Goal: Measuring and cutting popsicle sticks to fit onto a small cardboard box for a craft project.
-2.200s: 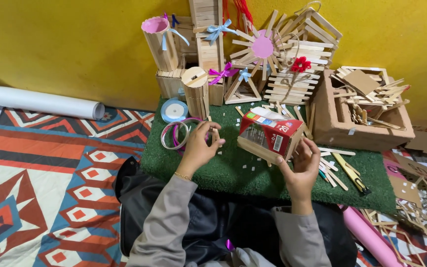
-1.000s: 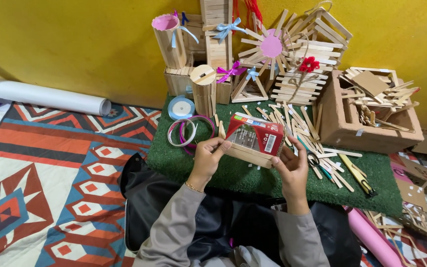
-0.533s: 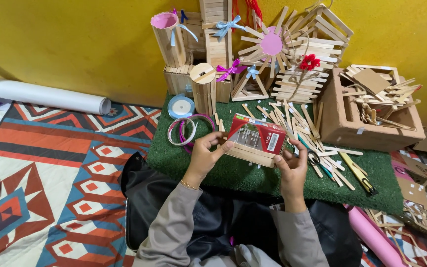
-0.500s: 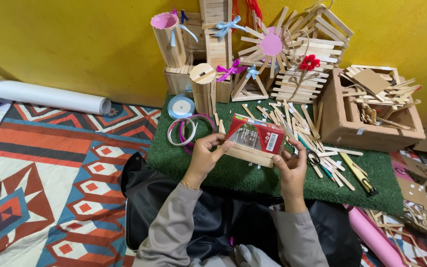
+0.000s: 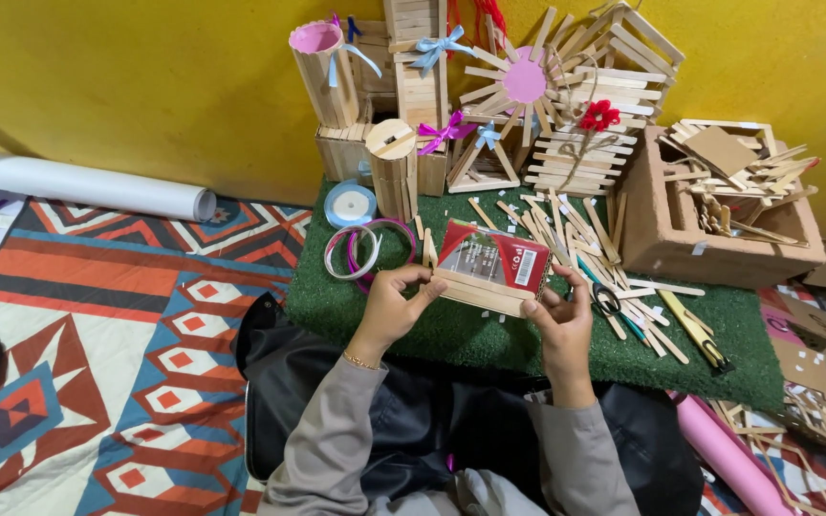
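Note:
I hold a small box point(image 5: 491, 266) with a red printed face and flat wooden sticks along its lower side, over the green turf mat point(image 5: 489, 334). My left hand point(image 5: 392, 304) grips its left end, thumb and fingers on the stick edge. My right hand point(image 5: 560, 323) grips its right end. The box is tilted, red face toward me. Loose wooden craft sticks point(image 5: 576, 229) lie scattered just behind it.
Ribbon rolls point(image 5: 367, 248) and a tape roll point(image 5: 349, 203) lie left on the mat. Stick-built models point(image 5: 528, 96) stand against the yellow wall. A cardboard box point(image 5: 719, 205) of sticks sits right. Scissors point(image 5: 614, 306) and a cutter point(image 5: 698, 333) lie right. A white paper roll point(image 5: 88, 186) rests on the patterned rug.
The box was turned and lowered from my right hand's side to between both hands; my left hand came off the ribbon rolls and took hold of its left end.

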